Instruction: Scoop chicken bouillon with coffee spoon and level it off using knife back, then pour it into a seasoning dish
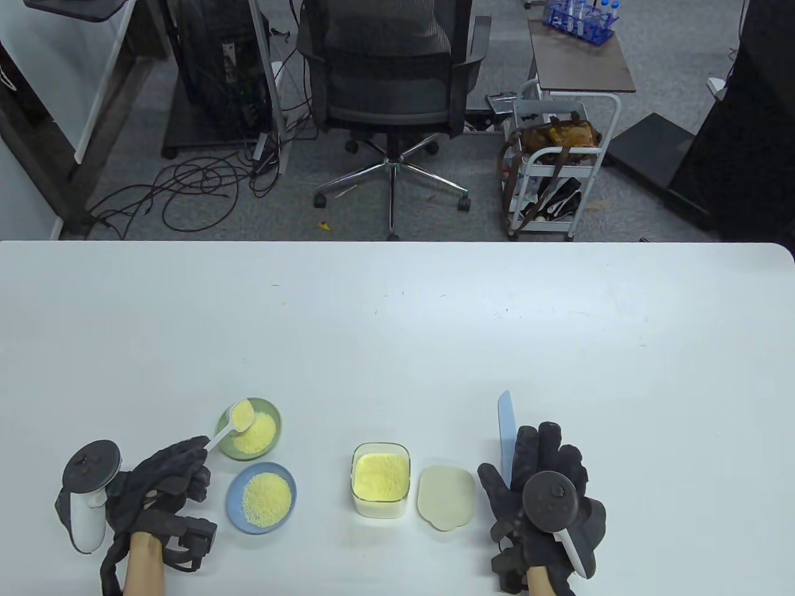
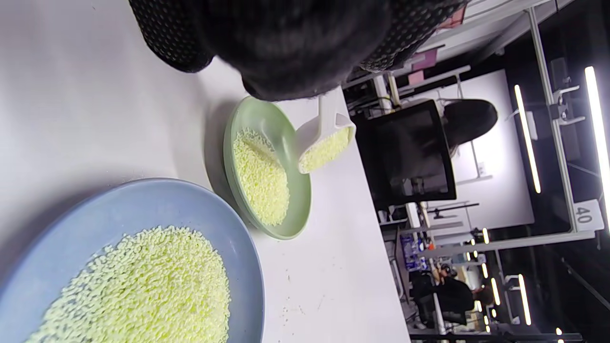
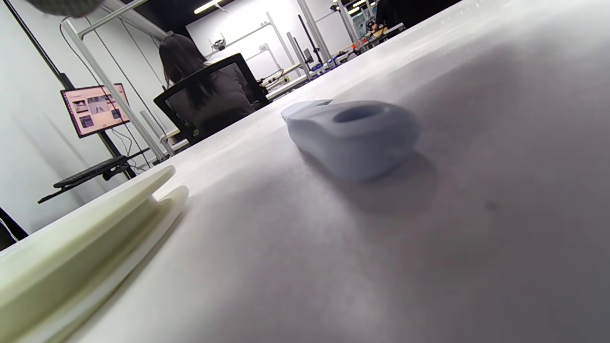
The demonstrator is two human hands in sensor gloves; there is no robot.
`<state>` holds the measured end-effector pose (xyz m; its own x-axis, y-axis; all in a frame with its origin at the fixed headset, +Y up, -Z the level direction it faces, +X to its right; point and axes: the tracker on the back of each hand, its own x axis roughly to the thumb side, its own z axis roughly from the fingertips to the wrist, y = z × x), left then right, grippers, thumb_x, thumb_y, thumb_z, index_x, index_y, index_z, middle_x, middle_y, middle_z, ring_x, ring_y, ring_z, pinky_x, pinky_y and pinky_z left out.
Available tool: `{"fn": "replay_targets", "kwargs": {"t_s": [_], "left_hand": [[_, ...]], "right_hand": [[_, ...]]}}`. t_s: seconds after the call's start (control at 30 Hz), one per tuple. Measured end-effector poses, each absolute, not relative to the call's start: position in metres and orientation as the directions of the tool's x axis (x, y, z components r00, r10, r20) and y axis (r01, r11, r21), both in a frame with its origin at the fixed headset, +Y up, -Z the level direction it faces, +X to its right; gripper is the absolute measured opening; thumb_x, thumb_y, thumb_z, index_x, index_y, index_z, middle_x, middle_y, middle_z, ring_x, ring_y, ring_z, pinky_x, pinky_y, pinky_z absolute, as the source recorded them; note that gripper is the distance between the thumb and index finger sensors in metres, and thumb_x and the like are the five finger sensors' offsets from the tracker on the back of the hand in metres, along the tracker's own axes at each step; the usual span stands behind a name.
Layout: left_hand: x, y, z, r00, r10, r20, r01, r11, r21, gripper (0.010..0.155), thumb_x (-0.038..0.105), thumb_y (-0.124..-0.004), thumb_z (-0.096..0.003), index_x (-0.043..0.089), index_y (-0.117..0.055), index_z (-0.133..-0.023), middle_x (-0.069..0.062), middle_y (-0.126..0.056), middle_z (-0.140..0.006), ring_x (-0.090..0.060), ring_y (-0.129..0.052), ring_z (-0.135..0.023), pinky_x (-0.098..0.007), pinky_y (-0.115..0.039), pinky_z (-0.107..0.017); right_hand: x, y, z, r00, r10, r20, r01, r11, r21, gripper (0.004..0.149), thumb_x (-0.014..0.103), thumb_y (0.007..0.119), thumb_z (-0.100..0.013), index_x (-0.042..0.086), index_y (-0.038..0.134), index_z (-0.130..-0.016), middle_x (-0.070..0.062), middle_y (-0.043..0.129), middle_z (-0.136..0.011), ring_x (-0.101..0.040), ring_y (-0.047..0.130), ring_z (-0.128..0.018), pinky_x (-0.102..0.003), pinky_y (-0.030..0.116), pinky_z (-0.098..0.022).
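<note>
Left hand [image 1: 164,481] grips spoon [image 1: 231,423] loaded with bouillon [image 1: 243,414] over green dish [image 1: 271,442], right hand [image 1: 543,481] lies flat, fingers relaxed, on the surface [image 1: 397,323] over knife [image 1: 505,434] handle.

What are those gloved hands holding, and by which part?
The left hand grips the white spoon by its handle end, over the green dish. The right hand lies flat over the blue knife, not gripping it.

Both hands wear chunky black sensor gloves, left hand [image 1: 164,481] and right hand [image 1: 540,490]. Each has a grey-and-white tracker strapped on back, with black cables looping at the wrists.
</note>
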<state>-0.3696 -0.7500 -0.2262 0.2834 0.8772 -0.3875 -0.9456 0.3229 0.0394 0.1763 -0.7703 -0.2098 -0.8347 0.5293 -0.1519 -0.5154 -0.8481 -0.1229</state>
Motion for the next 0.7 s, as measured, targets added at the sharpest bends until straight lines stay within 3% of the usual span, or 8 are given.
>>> {"fn": "replay_targets", "kwargs": {"t_s": [0.47, 0.7], "left_hand": [[-0.365, -0.739, -0.224, 0.35, 0.884, -0.31, -0.915, 0.393, 0.087, 0.05, 0.025, -0.085, -0.0416, 0.006, -0.077, -0.087, -0.017, -0.089, -0.058, -0.012, -0.094, -0.03, -0.05, -0.062, -0.063], [-0.362, -0.743, -0.226, 0.251, 0.921, -0.297, -0.959, 0.279, 0.056, 0.05, 0.027, -0.081, -0.0439, 0.004, -0.076, -0.088, -0.016, -0.089, -0.057, -0.011, -0.093, -0.03, -0.049, -0.063, -0.062]], "right_hand": [[0.172, -0.769, -0.207, -0.85, 0.508, -0.14, -0.492, -0.86, -0.131, 0.079, 0.057, 0.068, -0.047, 0.026, 0.025, -0.105, -0.003, 0.0, -0.115, -0.051, 0.002, -0.101, -0.066, 0.0, -0.071], [0.16, -0.75, -0.201, -0.826, 0.56, -0.058, -0.54, -0.817, -0.202, 0.08, 0.059, 0.069, -0.046, 0.026, 0.026, -0.105, -0.004, 0.003, -0.116, -0.05, 0.004, -0.102, -0.066, 0.001, -0.071]]}}
